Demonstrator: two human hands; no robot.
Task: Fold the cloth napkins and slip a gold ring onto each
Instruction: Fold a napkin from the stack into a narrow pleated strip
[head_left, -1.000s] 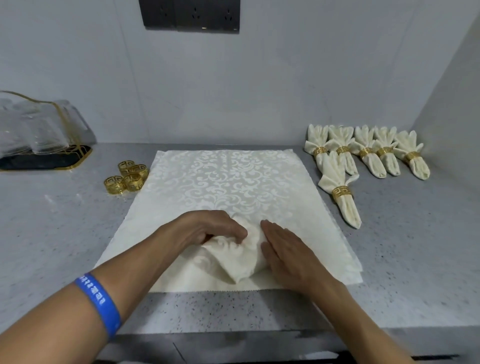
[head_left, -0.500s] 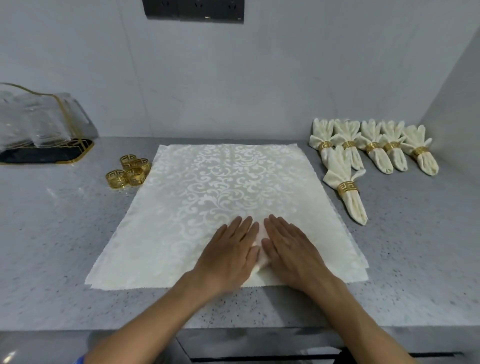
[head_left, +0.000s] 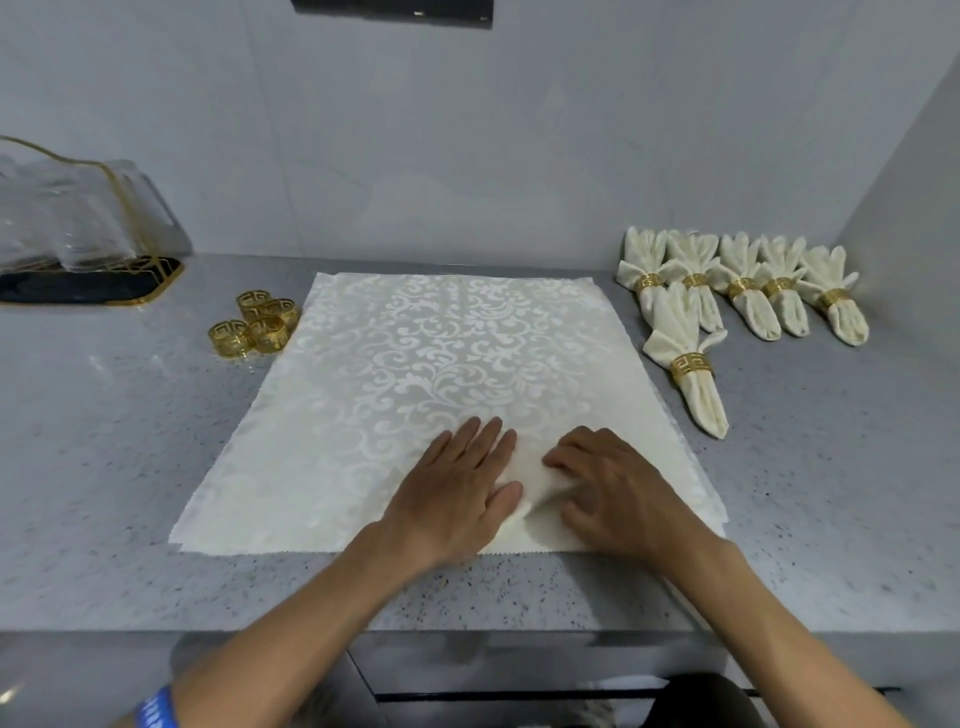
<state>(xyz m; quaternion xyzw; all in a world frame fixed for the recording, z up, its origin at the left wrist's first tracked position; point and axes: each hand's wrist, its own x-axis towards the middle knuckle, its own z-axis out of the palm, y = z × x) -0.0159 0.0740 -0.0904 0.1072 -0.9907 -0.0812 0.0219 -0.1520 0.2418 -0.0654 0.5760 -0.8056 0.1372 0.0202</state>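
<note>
The left hand lies flat, fingers straight, pressing on a small plain napkin that shows between the two hands. The right hand rests on the same napkin just beside the left, its fingers bent at the tips against the cloth; whether it pinches a fold cannot be told. The napkin lies on a large patterned cloth that spreads ahead of both hands and out to either side. Four loose gold rings sit clustered well ahead and left of the left hand, at the cloth's far left corner. Six ringed napkins lie ahead and right of the right hand, one nearer than the row of five. All rest on a grey speckled desk. A clear gold-edged holder stands far left by the pale wall.
</note>
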